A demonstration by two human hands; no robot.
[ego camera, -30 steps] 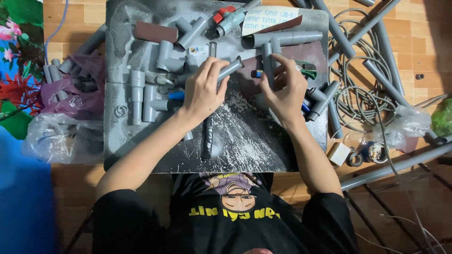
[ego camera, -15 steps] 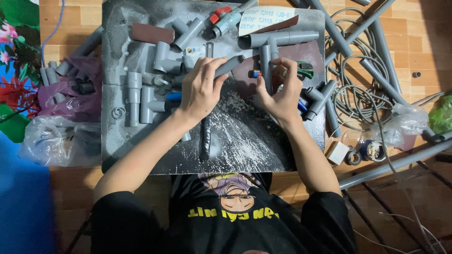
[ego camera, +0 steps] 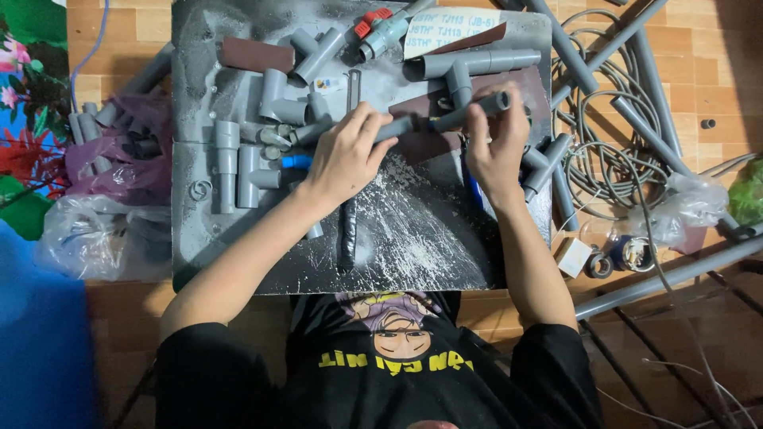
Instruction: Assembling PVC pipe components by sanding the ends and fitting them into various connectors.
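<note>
Grey pipe (ego camera: 445, 119) sits above mid-surface, slanted, spanning both hands. I see the left hand (ego camera: 346, 155) with its grip clamped on the pipe's left end, the right hand (ego camera: 497, 147) pinching its right end. Grey board surface (ego camera: 413, 238) beneath; loose fittings (ego camera: 238, 163) lie left, a coiled cable (ego camera: 604, 151) right.

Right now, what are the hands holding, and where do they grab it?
Both hold one grey pipe. The left hand grips its lower-left end; the right hand pinches it near the upper-right end.

Head view, straight down, close
</note>
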